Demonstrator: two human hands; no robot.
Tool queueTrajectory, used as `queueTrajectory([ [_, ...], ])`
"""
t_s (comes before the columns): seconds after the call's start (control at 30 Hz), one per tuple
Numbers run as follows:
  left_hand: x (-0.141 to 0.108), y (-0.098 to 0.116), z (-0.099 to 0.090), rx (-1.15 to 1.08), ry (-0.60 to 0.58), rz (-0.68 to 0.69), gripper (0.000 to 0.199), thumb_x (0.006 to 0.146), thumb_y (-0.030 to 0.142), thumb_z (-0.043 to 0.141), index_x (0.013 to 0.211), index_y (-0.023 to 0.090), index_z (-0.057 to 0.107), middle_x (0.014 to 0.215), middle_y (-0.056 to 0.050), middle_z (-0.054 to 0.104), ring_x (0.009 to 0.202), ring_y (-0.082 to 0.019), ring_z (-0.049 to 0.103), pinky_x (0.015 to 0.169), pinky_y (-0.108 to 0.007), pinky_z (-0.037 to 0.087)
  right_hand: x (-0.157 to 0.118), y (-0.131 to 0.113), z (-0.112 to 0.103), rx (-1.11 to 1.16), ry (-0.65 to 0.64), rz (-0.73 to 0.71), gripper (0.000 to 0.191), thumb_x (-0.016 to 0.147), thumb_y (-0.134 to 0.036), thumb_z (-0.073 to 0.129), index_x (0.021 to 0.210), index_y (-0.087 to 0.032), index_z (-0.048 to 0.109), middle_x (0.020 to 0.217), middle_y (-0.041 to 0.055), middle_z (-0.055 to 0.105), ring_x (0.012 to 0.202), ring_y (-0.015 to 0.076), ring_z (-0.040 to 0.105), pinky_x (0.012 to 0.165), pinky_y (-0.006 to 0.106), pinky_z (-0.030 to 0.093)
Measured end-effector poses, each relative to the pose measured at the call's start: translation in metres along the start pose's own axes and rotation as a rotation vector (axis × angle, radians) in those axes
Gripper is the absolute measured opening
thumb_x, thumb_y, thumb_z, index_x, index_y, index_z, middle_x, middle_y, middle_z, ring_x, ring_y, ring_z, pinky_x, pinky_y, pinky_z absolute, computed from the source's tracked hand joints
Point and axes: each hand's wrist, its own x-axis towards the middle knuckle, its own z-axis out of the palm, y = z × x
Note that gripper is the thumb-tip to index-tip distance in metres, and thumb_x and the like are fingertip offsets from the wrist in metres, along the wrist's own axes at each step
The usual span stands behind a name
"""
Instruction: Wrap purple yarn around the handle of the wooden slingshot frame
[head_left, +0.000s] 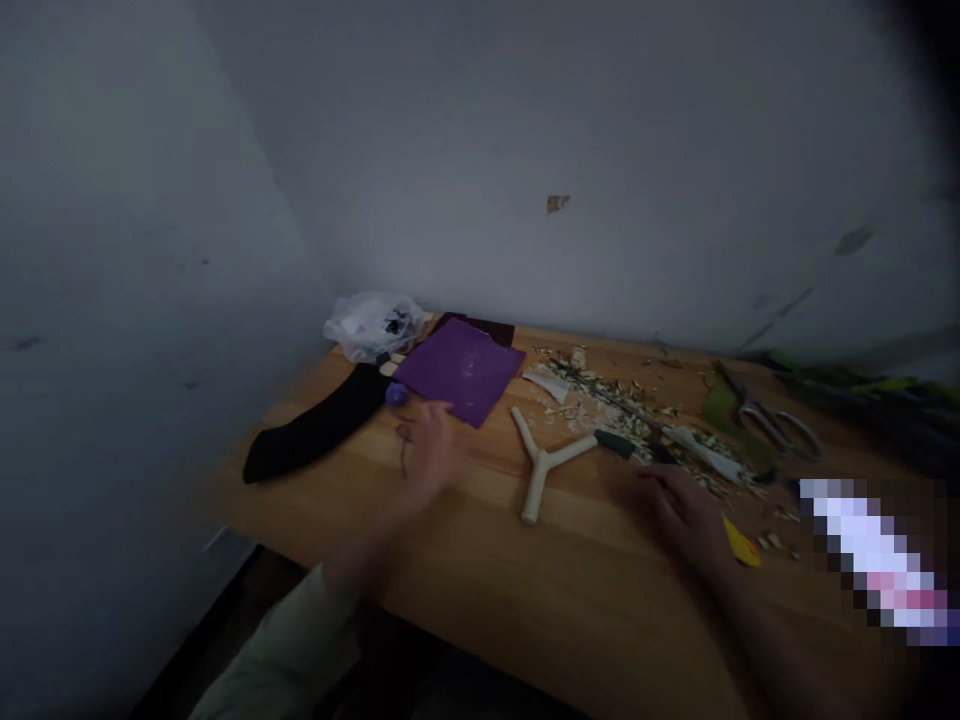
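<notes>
Tabletop (480, 575) — bare wood between forked stick (540, 461) and front edge.

A: Near the left hand (439, 450)?
B: Small blue-purple thread ball (396, 395), seen just left of the fingers; loose strand (403, 455) trailed beside them. Purple sheet (469, 370) laid out just past the fingertips; contact cannot be told.
A: Between the hands?
B: Pale forked stick (540, 462), bark-free, laid flat; stem pointed nearward, prongs spread away, untouched by any fingers.
A: By the right hand (686, 510)?
B: Dark handle (615, 444), seen lying just beyond the fingertips, near one prong's tip.
</notes>
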Motion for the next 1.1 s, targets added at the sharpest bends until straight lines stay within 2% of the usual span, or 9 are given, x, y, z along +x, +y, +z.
queueTrajectory([
  [0.13, 0.053, -0.056, -0.044, 0.091, 0.073, -0.164, 0.037, 0.084, 0.032, 0.052, 0.118, 0.016, 0.049, 0.123, -0.009, 0.049, 0.108, -0.023, 0.050, 0.090, -0.047, 0.042, 0.000, -0.005, -0.001, 0.019, -0.016, -0.028, 0.017, 0.083, -0.029, 0.042, 0.094, -0.024, 0.055, 0.085, 0.0087, 0.062, 0.080, 0.0248, 0.059, 0.070, 0.042, 0.049],
  [0.27, 0.072, -0.081, -0.050, 0.078, -0.003, -0.212, 0.034, 0.084, 0.032, 0.053, 0.114, 0.016, 0.052, 0.117, -0.009, 0.053, 0.103, -0.021, 0.054, 0.086, -0.043, 0.046, 0.015, -0.050, -0.009, 0.112, -0.119, -0.132, 0.016, 0.081, -0.026, 0.045, 0.091, -0.025, 0.058, 0.084, 0.0087, 0.063, 0.079, 0.0238, 0.059, 0.069, 0.039, 0.048],
  [0.37, 0.067, -0.079, -0.045, -0.020, -0.037, -0.196, 0.033, 0.084, 0.032, 0.053, 0.113, 0.016, 0.052, 0.116, -0.008, 0.054, 0.101, -0.021, 0.054, 0.084, -0.042, 0.047, 0.044, -0.115, 0.002, 0.259, -0.244, -0.150, 0.021, 0.083, -0.025, 0.044, 0.099, -0.026, 0.057, 0.095, 0.0081, 0.062, 0.087, 0.0232, 0.058, 0.076, 0.040, 0.047],
  [0.5, 0.052, -0.055, -0.045, -0.259, -0.100, -0.147, 0.030, 0.084, 0.034, 0.052, 0.106, 0.014, 0.055, 0.104, -0.007, 0.059, 0.090, -0.017, 0.058, 0.078, -0.038, 0.049, 0.098, -0.205, 0.057, 0.522, -0.236, -0.085, 0.036, 0.077, -0.034, 0.056, 0.109, -0.021, 0.050, 0.110, 0.0118, 0.055, 0.102, 0.0261, 0.052, 0.088, 0.046, 0.042],
  [0.57, 0.043, -0.038, -0.050, -0.402, -0.131, -0.105, 0.029, 0.082, 0.035, 0.055, 0.101, 0.013, 0.057, 0.098, -0.006, 0.061, 0.086, -0.016, 0.059, 0.075, -0.035, 0.050, 0.120, -0.236, 0.087, 0.599, -0.263, -0.069, 0.061, 0.065, -0.039, 0.068, 0.117, -0.019, 0.043, 0.118, 0.0130, 0.051, 0.111, 0.0271, 0.047, 0.091, 0.045, 0.040],
  [0.63, 0.035, -0.023, -0.060, -0.527, -0.124, -0.079, 0.033, 0.077, 0.036, 0.060, 0.099, 0.012, 0.056, 0.095, -0.007, 0.062, 0.087, -0.015, 0.059, 0.077, -0.030, 0.049, 0.134, -0.253, 0.103, 0.694, -0.319, -0.047, 0.056, 0.074, -0.040, 0.060, 0.121, -0.019, 0.037, 0.113, 0.0103, 0.054, 0.099, 0.0197, 0.054, 0.082, 0.036, 0.047],
  [0.7, 0.029, -0.013, -0.073, -0.623, -0.093, -0.071, 0.037, 0.074, 0.038, 0.060, 0.101, 0.013, 0.055, 0.097, -0.007, 0.061, 0.089, -0.015, 0.058, 0.079, -0.027, 0.047, 0.138, -0.256, 0.102, 0.771, -0.407, -0.028, 0.041, 0.085, -0.040, 0.045, 0.117, -0.015, 0.042, 0.085, 0.0052, 0.060, 0.074, 0.0138, 0.058, 0.065, 0.028, 0.048],
  [0.8, 0.024, -0.005, -0.089, -0.732, -0.112, -0.074, 0.043, 0.070, 0.040, 0.062, 0.104, 0.015, 0.053, 0.093, -0.004, 0.061, 0.082, -0.013, 0.059, 0.075, -0.026, 0.047, 0.128, -0.243, 0.076, 0.847, -0.563, -0.024, 0.036, 0.089, -0.042, 0.035, 0.096, -0.014, 0.055, 0.049, -0.0059, 0.042, 0.044, 0.0082, 0.040, 0.045, 0.021, 0.037],
  [1.1, 0.026, -0.011, -0.077, -0.758, -0.346, -0.168, 0.038, 0.061, 0.046, 0.068, 0.083, 0.016, 0.059, 0.068, 0.000, 0.056, 0.060, -0.009, 0.052, 0.054, -0.020, 0.040, 0.097, -0.190, -0.008, 0.854, -0.534, 0.152, 0.032, 0.085, -0.043, 0.043, 0.070, -0.016, 0.051, 0.049, -0.0069, 0.034, 0.044, 0.0056, 0.029, 0.044, 0.019, 0.023],
])
